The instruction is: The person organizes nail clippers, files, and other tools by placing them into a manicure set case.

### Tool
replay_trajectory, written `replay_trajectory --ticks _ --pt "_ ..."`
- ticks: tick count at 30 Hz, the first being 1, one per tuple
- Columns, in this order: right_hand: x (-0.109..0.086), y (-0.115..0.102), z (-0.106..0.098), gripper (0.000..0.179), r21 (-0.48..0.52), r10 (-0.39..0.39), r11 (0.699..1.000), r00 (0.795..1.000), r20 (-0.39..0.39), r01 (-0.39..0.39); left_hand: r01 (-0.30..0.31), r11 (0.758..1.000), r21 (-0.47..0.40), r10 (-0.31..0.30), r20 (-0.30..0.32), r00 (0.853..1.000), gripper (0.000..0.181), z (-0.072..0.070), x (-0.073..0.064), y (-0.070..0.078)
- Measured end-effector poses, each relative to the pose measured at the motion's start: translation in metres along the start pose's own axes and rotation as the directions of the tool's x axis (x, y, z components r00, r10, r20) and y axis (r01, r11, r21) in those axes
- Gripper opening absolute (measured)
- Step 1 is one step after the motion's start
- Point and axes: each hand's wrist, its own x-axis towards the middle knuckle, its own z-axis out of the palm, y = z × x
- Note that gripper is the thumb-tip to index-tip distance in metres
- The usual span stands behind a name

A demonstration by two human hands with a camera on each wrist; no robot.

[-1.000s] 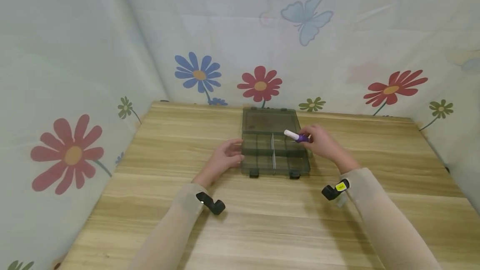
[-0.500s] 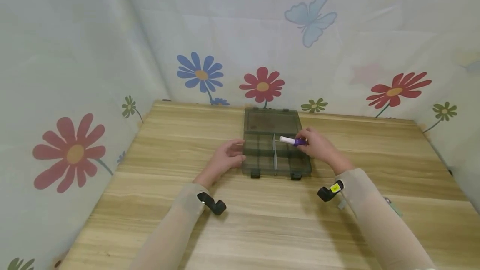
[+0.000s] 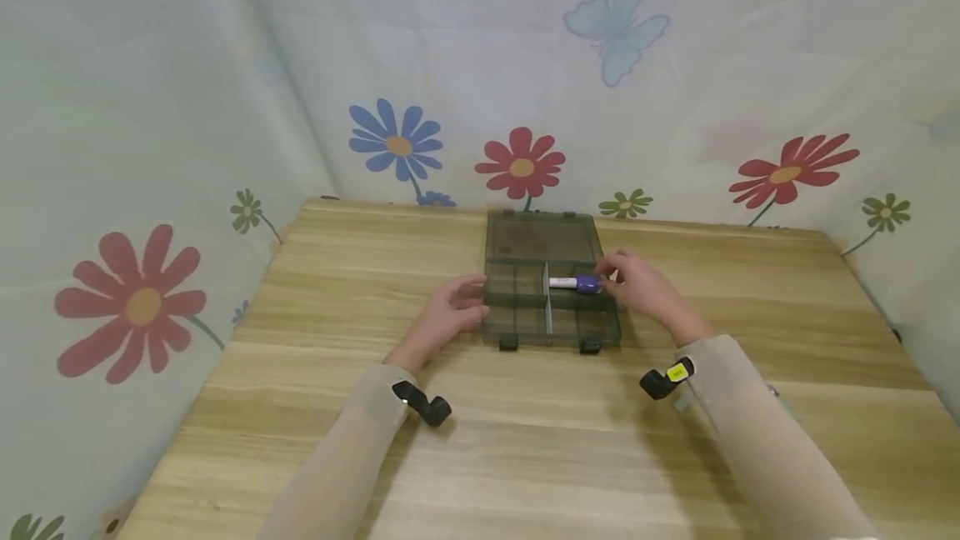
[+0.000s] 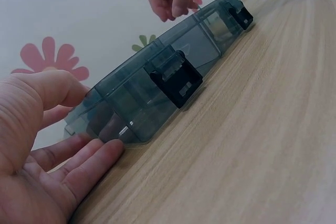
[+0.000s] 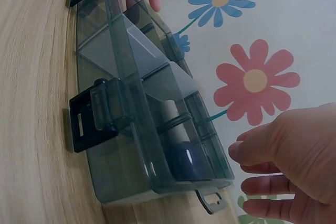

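The right hand (image 3: pixel 637 290) is released, just beside the purple nail polish bottle (image 3: pixel 588 284), which lies in the far right compartment (image 3: pixel 567 271) of the organizer box (image 3: pixel 564 340); the left hand (image 3: pixel 441 315) rests loosely at its left side; light contact there should keep it still.

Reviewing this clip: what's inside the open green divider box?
A purple bottle with a white cap lies in the back right compartment of the box, beside a pale divider. The bottle hides the floor beneath it.
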Motion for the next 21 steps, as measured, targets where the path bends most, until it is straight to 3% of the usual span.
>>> replay_trajectory --ticks 5,10,21 --pt "-0.013 0.009 -0.007 0.017 0.043 -0.008 0.999 0.999 -0.036 0.009 0.000 1.000 -0.002 0.000 0.022 1.000 0.058 0.001 0.001 0.000" --pt "-0.025 0.013 -0.016 0.016 0.054 -0.015 0.998 0.996 -0.084 0.019 0.005 0.999 0.032 -0.005 -0.005 1.000 0.056 0.001 0.004 -0.004" --pt "-0.050 0.022 -0.029 0.016 0.054 0.047 0.998 0.995 -0.091 -0.042 0.015 1.000 -0.023 -0.015 -0.005 1.000 0.056 0.001 0.004 -0.006"
